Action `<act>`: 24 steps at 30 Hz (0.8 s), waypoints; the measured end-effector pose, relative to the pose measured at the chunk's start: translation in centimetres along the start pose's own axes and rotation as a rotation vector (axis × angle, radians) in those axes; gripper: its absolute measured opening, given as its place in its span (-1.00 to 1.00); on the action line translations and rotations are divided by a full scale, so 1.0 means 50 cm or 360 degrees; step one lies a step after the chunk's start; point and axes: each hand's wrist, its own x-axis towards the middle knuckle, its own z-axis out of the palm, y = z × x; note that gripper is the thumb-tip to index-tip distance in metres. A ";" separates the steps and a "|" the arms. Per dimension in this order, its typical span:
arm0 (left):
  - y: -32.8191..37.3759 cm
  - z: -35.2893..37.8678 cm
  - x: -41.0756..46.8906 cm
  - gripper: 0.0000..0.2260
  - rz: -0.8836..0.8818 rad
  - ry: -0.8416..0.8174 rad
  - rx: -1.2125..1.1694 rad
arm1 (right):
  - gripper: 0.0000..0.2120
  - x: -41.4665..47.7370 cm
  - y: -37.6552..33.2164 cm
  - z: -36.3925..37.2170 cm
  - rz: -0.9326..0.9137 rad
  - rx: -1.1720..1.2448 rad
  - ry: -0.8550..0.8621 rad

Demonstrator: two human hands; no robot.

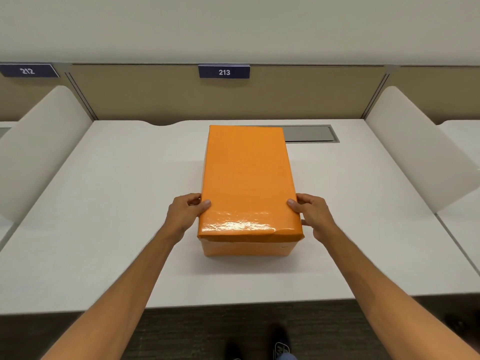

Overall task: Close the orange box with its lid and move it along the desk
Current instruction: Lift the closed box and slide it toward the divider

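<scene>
Two hands gripped the lid (248, 178) on the orange box (249, 249), mid-desk (104, 203): left hand (185, 213) and right hand (313, 216) each pinched a near corner, thumbs on top.

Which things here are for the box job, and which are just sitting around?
For the job:
lid, already on
box
left hand
right hand
desk

Just there:
213 sign
212 sign
grey hatch
side dividers

one orange box (248, 249); one lid (248, 178); two hands; two number signs; two side dividers
</scene>
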 end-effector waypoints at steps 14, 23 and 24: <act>0.009 0.008 0.019 -0.49 -0.0010 -0.0040 -0.0081 | -0.52 0.001 -0.004 0.003 0.0027 -0.0077 0.0051; 0.069 0.020 0.085 -0.46 0.0050 0.0075 0.0011 | -0.40 0.062 -0.050 -0.002 -0.0213 -0.0366 0.0160; 0.076 0.021 0.096 -0.46 0.0053 0.0079 0.0018 | -0.42 0.075 -0.060 -0.001 -0.0242 -0.0400 0.0159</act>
